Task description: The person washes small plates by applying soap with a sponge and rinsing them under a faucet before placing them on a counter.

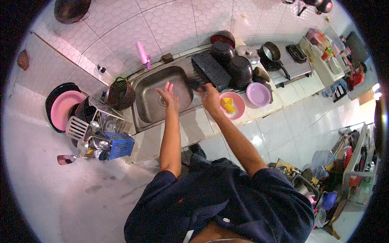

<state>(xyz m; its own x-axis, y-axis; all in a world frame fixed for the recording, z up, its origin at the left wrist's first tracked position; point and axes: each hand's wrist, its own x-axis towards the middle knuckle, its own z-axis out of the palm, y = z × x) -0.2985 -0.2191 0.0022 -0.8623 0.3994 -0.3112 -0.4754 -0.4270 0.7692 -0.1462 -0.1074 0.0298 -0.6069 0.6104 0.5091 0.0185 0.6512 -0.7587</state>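
My left hand (pixel 169 96) is over the stainless steel sink basin (pixel 149 94), palm showing, fingers spread, holding nothing. Blurred by motion, my right hand (pixel 209 96) is at the basin's right side, near a dark, blurred object (pixel 196 83); whether it grips that object I cannot tell. Just right of this hand a pink bowl (pixel 241 112) holds a yellow sponge (pixel 228 104) and whitish suds. A lilac bowl (pixel 258 94) lies farther right. Behind my right hand, a black ridged rack or tray (pixel 211 71) leans beside upturned dark pots (pixel 240 71).
Left of the basin are a dark basket (pixel 121 98) and a dish rack with utensils and a blue plastic holder (pixel 121 145). A stove (pixel 296 68) with a pan stands right. A pink-and-purple object (pixel 142 54) is at the wall. Another person (pixel 357 76) is far right.
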